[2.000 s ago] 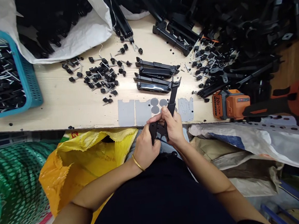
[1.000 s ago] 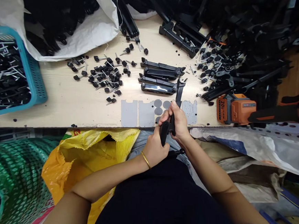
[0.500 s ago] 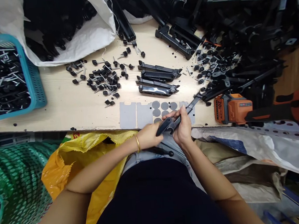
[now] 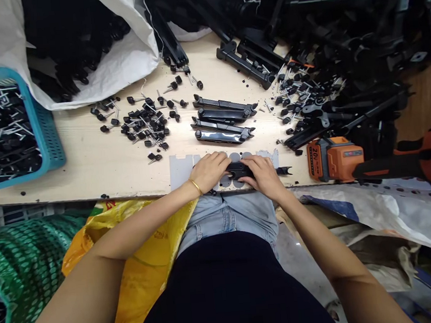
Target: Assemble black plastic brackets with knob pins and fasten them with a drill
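Note:
At the table's front edge, a black folding bracket [image 4: 238, 169] lies flat over grey shapes on the table top. My left hand [image 4: 211, 173] is closed on its left part, the fingers curled over it. Its right part is gripped by my right hand [image 4: 264, 175], with the thin forked end sticking out to the right. My palms and fingers hide much of it. Just beyond my hands, several similar black folded brackets [image 4: 223, 136] lie side by side. To their left is a loose pile of black-knobbed screws [image 4: 145, 123].
A blue basket [image 4: 52, 144] of knobbed screws stands at the left, beside a white sack [image 4: 126, 64] of black parts. An orange cordless drill [image 4: 335, 161] lies at the right edge. Black parts [image 4: 355, 36] heap up at the back right. A yellow bag [image 4: 146, 276] hangs below the table.
The bracket has gone from a slanted hold at the table edge, near my lap, to lying level on the table. Both hands have moved forward with it and now press from above.

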Demonstrator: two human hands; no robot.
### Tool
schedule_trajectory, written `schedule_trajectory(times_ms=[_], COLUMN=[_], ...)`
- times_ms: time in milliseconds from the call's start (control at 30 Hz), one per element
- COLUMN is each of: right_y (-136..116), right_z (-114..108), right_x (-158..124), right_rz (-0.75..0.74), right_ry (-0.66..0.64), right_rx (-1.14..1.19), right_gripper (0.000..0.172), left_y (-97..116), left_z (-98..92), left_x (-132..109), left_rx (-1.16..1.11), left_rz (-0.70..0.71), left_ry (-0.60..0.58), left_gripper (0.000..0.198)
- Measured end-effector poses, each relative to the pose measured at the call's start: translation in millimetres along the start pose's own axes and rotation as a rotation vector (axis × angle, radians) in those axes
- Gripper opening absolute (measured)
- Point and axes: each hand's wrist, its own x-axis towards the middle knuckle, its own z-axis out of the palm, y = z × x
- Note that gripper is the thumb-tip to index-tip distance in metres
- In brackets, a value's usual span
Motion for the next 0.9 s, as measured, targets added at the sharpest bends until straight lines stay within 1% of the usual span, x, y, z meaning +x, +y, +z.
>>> schedule_trajectory(times_ms=[100,167,233,333,400,433,467,533,567,600,633,733,800,833,867,900], right_y=[13.6,17.2,16.0,11.5,14.7,20.0,28.1,51.3,64.9,78.2,90.4,114.7,122.3,124.8,126.5,127.3], right_z=[4.2,3.8,2.9,-1.6,-10.2,-16.4,-23.7,-38.6,-44.8,-49.6,-52.8,-57.0,-60.5,-63.4,-66.9,-70.8], right_x=[2.2,1.6,1.1,0.9,2.7,5.1,9.1,23.5,34.3,47.3,61.8,105.1,126.3,133.6,138.9,142.0], right_rz=[-0.088,-0.117,-0.121,-0.086,-0.063,-0.032,0.022,0.183,0.274,0.337,0.384,0.468,0.480,0.479,0.474,0.468], right_ry=[-0.045,-0.061,-0.063,-0.049,-0.062,-0.052,-0.014,0.147,0.246,0.307,0.324,0.257,0.216,0.197,0.174,0.156], right_rx=[0.022,0.041,0.052,0.088,0.160,0.196,0.210,0.141,0.059,-0.030,-0.106,-0.244,-0.305,-0.329,-0.344,-0.346], right_gripper=[0.047,0.048,0.048,0.049,0.043,0.037,0.030,0.021,0.020,0.021,0.023,0.027,0.023,0.021,0.019,0.020], left_y=[-3.1,-3.8,-4.1,-7.6,-12.1,-14.2,-15.6,-15.0,-13.0,-10.0,-6.6,-0.6,-7.5,-15.6,-26.8,-40.7], left_z=[2.4,0.9,-1.3,-3.4,-3.8,-3.8,-3.7,-3.6,-3.6,-3.7,-4.0,-7.6,-13.4,-17.3,-21.7,-26.0], left_x=[0.5,1.3,1.9,4.0,7.6,10.0,12.7,17.6,19.5,20.8,21.4,18.3,12.3,8.7,5.4,2.7], left_rx=[0.020,0.022,0.018,0.004,0.004,0.007,0.011,0.012,0.006,-0.001,-0.011,-0.059,-0.112,-0.136,-0.150,-0.147], left_rz=[0.045,0.057,0.061,0.089,0.126,0.143,0.157,0.174,0.175,0.174,0.176,0.228,0.225,0.169,0.067,-0.065], left_ry=[0.019,0.019,0.019,0.014,0.002,-0.004,-0.007,-0.001,0.009,0.022,0.040,0.122,0.189,0.230,0.279,0.330], left_gripper=[0.025,0.025,0.025,0.025,0.024,0.025,0.025,0.029,0.031,0.032,0.034,0.036,0.033,0.032,0.032,0.034])
